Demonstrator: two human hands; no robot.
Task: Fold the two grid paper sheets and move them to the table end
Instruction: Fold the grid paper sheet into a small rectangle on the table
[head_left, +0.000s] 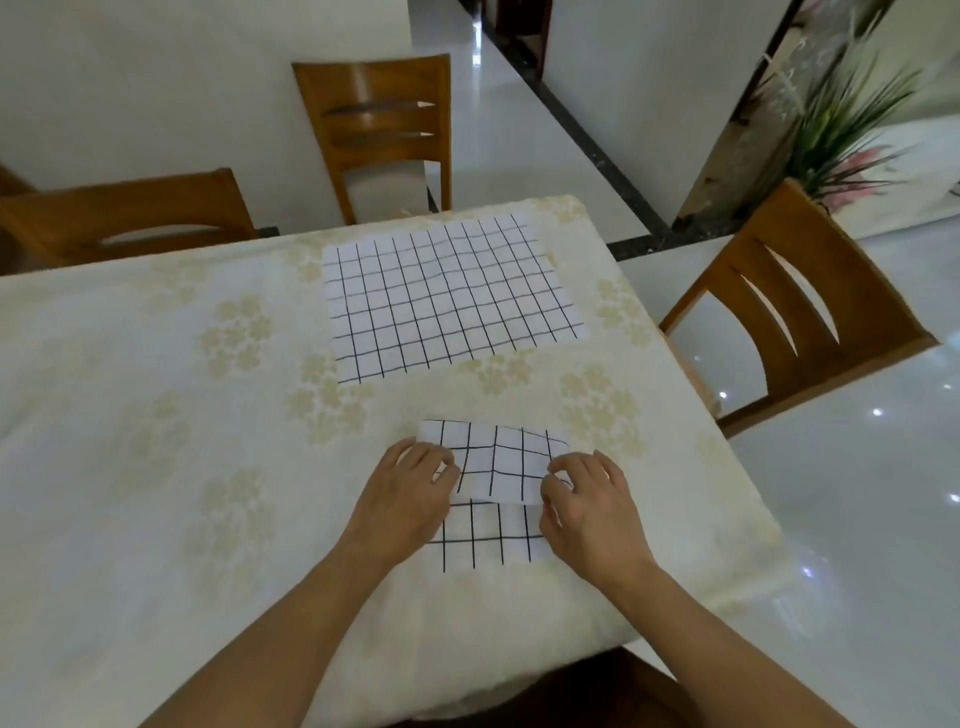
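A white sheet of grid paper (496, 467) lies near the table's front edge, its far half folded over toward me and raised a little above the lower half. My left hand (408, 491) pinches the folded flap's left side. On the flap's right side, my right hand (584, 499) pinches it with curled fingers. A second, larger grid sheet (447, 296) lies flat and unfolded farther back on the table, apart from both hands.
The table carries a cream floral tablecloth (156, 415). Wooden chairs stand at the far side (379, 130), the far left (124, 213) and the right (800, 306). A potted plant (841, 124) stands beyond the right chair. Glossy white floor lies to the right.
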